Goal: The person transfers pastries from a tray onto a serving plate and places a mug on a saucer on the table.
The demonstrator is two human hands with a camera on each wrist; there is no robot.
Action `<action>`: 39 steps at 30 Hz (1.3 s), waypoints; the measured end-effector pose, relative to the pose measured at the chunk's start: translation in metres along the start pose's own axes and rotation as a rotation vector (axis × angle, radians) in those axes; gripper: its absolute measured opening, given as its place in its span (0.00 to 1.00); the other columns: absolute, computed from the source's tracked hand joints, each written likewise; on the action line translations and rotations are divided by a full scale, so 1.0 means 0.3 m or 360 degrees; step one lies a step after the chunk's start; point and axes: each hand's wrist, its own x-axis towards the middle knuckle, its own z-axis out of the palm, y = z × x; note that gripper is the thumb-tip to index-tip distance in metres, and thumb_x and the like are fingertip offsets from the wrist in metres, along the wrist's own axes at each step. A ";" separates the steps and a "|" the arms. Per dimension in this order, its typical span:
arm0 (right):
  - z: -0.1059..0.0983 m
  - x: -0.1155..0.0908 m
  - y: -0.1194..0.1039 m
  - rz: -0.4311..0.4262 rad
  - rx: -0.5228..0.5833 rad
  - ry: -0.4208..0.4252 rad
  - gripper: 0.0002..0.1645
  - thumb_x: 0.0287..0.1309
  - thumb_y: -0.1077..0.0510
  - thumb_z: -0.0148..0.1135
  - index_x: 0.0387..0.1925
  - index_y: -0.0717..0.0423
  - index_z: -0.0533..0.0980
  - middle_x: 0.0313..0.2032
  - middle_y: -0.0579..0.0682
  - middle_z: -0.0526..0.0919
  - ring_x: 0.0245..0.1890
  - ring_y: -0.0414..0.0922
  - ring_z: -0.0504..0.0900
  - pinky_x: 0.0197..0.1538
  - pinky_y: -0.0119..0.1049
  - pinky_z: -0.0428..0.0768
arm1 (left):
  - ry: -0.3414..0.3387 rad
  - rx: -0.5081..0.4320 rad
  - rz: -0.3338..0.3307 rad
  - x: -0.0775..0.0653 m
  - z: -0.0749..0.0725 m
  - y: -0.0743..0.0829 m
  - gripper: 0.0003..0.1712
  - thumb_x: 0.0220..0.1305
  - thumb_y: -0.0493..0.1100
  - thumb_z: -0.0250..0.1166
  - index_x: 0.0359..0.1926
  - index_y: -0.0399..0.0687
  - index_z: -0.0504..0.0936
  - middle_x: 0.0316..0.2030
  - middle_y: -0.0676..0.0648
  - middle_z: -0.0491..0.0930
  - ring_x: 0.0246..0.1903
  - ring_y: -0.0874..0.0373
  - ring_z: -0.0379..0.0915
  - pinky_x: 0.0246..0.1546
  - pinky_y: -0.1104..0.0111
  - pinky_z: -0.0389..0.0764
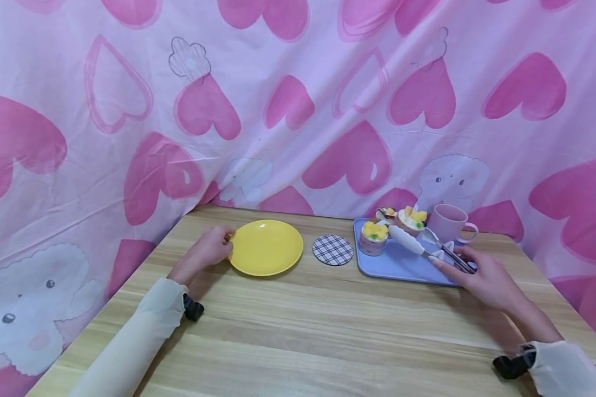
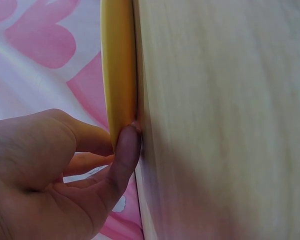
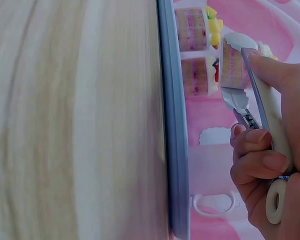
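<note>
My left hand (image 1: 211,246) pinches the left rim of a yellow plate (image 1: 265,248), which lies on the wooden table; fingertips (image 2: 128,142) show at its edge in the left wrist view. With my right hand (image 1: 491,278) I hold tongs (image 1: 408,241) with white scalloped tips over a blue tray (image 1: 392,268). Between those tips is a layered cake cup (image 3: 231,67) topped with cream and yellow fruit, raised above the tray in the right wrist view. Two more cake cups, one at the front (image 1: 372,245) and one behind (image 1: 384,214), stand at the tray's left end.
A pink mug (image 1: 448,223) stands on the tray's back right. Between plate and tray lies a round checked coaster (image 1: 333,250). A pink cloth (image 1: 258,138) with hearts hangs behind the table (image 1: 298,331).
</note>
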 end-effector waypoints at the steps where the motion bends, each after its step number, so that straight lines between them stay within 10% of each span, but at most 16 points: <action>1: 0.000 -0.002 -0.005 0.0002 0.0004 0.0004 0.52 0.70 0.28 0.63 0.76 0.63 0.69 0.66 0.72 0.76 0.56 0.64 0.75 0.46 0.48 0.79 | -0.0001 0.0002 0.0004 0.001 -0.001 0.001 0.27 0.72 0.32 0.59 0.70 0.27 0.76 0.58 0.29 0.84 0.53 0.43 0.82 0.59 0.50 0.88; 9: 0.000 -0.007 -0.055 0.0005 0.0036 0.0029 0.56 0.68 0.26 0.64 0.79 0.63 0.66 0.71 0.75 0.71 0.62 0.69 0.72 0.56 0.72 0.78 | -0.0008 0.0006 0.0017 0.008 -0.001 -0.008 0.26 0.73 0.32 0.59 0.69 0.27 0.77 0.58 0.29 0.84 0.55 0.42 0.82 0.60 0.50 0.88; 26: 0.026 0.020 -0.171 -0.0108 0.0089 0.0132 0.50 0.67 0.28 0.67 0.75 0.59 0.73 0.60 0.65 0.83 0.53 0.58 0.76 0.42 0.39 0.74 | -0.0016 0.0002 -0.0016 0.004 -0.001 -0.001 0.27 0.73 0.33 0.60 0.70 0.27 0.76 0.59 0.29 0.84 0.54 0.43 0.82 0.59 0.51 0.88; 39: 0.057 0.041 -0.227 -0.0178 0.0103 0.0173 0.47 0.66 0.29 0.69 0.73 0.56 0.76 0.63 0.65 0.84 0.55 0.59 0.78 0.48 0.45 0.78 | -0.0031 -0.0006 -0.0054 0.006 -0.001 0.001 0.27 0.74 0.33 0.59 0.71 0.28 0.75 0.61 0.29 0.83 0.54 0.44 0.82 0.59 0.51 0.88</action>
